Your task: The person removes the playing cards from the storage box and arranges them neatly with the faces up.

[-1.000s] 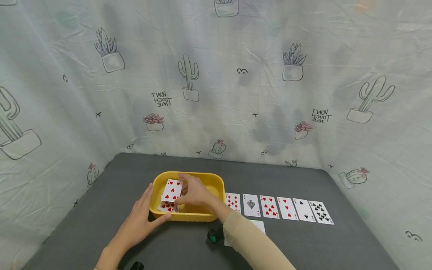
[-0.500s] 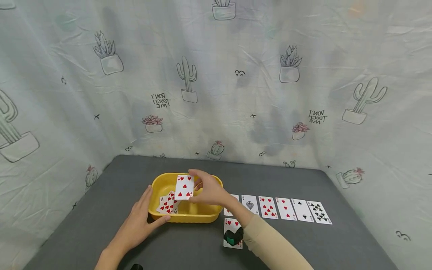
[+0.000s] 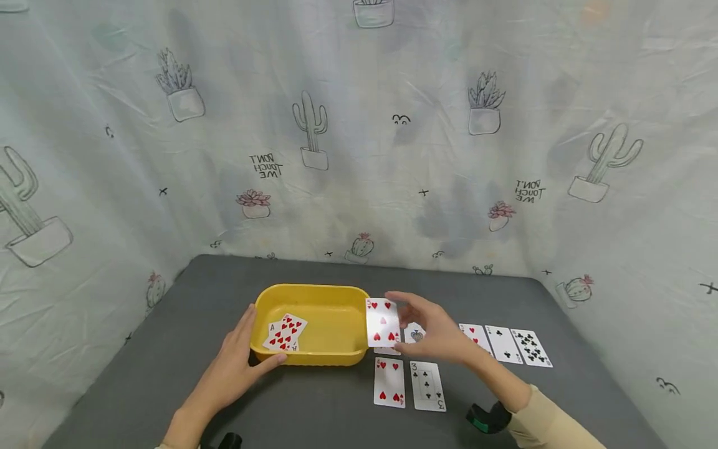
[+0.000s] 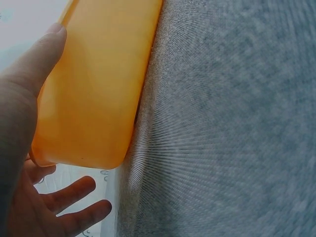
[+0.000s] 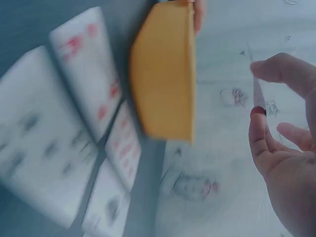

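My right hand [image 3: 432, 327] pinches the five of hearts [image 3: 383, 324] by its right side, between thumb and fingertips, above the table at the tray's right end. Edge-on, the same card [image 5: 258, 89] looks thin in the right wrist view. My left hand [image 3: 230, 362] rests against the left end of the yellow tray [image 3: 314, 359], thumb along the near rim. In the left wrist view the tray's wall [image 4: 98, 89] lies against that thumb, and the other fingers are spread. A heart card [image 3: 287, 335] overlaps an ace [image 3: 272, 329] inside the tray.
Right of the tray runs a row of cards, with an ace of spades [image 3: 415, 332], a two of clubs [image 3: 503, 344] and a many-pip club card [image 3: 531, 348]; my right hand hides part. Nearer lie a four of hearts [image 3: 389, 383] and a three of clubs [image 3: 428, 386].
My right hand has lifted the five of hearts out of the tray and carried it right, past the tray's right rim. The left hand has stayed at the tray.
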### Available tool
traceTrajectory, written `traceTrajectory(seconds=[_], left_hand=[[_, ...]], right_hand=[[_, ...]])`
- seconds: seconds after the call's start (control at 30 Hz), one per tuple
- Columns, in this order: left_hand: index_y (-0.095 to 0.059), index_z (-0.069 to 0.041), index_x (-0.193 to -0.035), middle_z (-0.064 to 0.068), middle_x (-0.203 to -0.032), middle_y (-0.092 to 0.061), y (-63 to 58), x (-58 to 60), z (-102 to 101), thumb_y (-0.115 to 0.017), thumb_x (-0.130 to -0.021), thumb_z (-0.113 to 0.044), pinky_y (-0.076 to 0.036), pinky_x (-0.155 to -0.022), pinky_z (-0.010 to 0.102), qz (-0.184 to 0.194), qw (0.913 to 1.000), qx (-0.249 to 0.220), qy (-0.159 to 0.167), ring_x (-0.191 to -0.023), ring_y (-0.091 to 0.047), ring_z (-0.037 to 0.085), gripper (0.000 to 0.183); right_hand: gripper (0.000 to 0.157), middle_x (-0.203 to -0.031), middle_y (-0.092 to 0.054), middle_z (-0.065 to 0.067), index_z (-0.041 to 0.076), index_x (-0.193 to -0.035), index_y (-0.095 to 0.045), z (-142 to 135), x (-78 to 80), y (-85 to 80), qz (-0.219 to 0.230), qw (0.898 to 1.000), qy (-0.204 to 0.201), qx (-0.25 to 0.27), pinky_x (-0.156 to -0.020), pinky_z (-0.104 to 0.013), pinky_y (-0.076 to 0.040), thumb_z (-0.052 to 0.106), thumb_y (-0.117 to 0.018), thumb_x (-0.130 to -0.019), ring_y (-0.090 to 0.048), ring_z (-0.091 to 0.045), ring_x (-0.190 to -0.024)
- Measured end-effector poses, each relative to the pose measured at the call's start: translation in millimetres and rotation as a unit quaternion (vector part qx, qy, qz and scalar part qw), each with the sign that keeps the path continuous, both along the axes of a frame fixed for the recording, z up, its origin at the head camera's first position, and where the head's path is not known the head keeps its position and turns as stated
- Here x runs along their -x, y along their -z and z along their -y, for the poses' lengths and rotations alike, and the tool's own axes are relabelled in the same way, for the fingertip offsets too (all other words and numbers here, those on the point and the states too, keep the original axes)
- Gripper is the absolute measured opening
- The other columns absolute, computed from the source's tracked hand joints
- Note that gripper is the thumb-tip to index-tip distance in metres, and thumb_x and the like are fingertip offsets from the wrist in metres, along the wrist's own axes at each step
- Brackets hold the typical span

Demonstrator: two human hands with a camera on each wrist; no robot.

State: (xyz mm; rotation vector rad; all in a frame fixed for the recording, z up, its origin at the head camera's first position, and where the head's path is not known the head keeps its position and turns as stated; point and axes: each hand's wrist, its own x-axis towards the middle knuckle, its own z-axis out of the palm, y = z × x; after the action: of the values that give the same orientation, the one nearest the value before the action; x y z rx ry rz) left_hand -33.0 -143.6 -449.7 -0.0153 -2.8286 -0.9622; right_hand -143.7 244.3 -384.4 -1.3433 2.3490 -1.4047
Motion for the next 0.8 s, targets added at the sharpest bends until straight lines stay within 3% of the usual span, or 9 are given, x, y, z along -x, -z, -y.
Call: traceTrajectory(seconds=[0.13, 0.33, 0.5, 0.8], left_hand=[[0.0, -0.015, -0.16, 0.012, -0.163, -0.007, 1.2, 0.7, -0.9, -0.062, -0.08, -0.073, -0.029, -0.098, 0.071, -0.001, 1.0, -0.005, 0.002, -0.138, -0.023, 0.047, 0.116], [0.0, -0.015, -0.16, 0.011, -0.163, -0.006, 0.8, 0.4, 0.9, -0.062, -0.08, -0.072, -0.027, -0.099, 0.071, -0.006, 1.0, -0.005, -0.001, -0.139, -0.021, 0.046, 0.116], [0.0, -0.015, -0.16, 0.011, -0.163, -0.006, 0.2, 0.9, 1.8, -0.061, -0.08, -0.073, -0.028, -0.098, 0.071, -0.005, 1.0, 0.002, -0.005, -0.138, -0.022, 0.045, 0.116], [0.003, -0.017, -0.159, 0.012, -0.163, -0.004, 1.5, 1.8, 0.5, -0.06, -0.079, -0.076, -0.029, -0.098, 0.072, 0.013, 0.9998, 0.012, -0.009, -0.138, -0.022, 0.045, 0.118]], right_hand=[[0.085, -0.134, -0.054, -0.015, 0.004, -0.147, -0.042, -42.0, -15.9, 3.4, -0.007, 1.0, -0.006, 0.013, -0.082, -0.032, -0.052, 0.0, -0.086, -0.074, -0.059, -0.024, -0.095], [0.088, -0.136, -0.053, -0.014, 0.007, -0.147, -0.042, -89.3, -31.0, 9.2, -0.008, 1.0, 0.012, 0.0, -0.083, -0.032, -0.053, 0.003, -0.088, -0.072, -0.059, -0.022, -0.098], [0.092, -0.137, -0.052, -0.013, 0.006, -0.15, -0.038, -115.0, -31.3, 23.6, 0.023, 0.999, 0.02, -0.009, -0.085, -0.031, -0.052, 0.004, -0.088, -0.072, -0.059, -0.023, -0.1], [0.09, -0.132, -0.056, -0.013, 0.007, -0.146, -0.044, -144.6, -27.9, 55.9, -0.011, 0.998, 0.036, -0.052, -0.077, -0.034, -0.054, 0.007, -0.091, -0.069, -0.058, -0.019, -0.097]])
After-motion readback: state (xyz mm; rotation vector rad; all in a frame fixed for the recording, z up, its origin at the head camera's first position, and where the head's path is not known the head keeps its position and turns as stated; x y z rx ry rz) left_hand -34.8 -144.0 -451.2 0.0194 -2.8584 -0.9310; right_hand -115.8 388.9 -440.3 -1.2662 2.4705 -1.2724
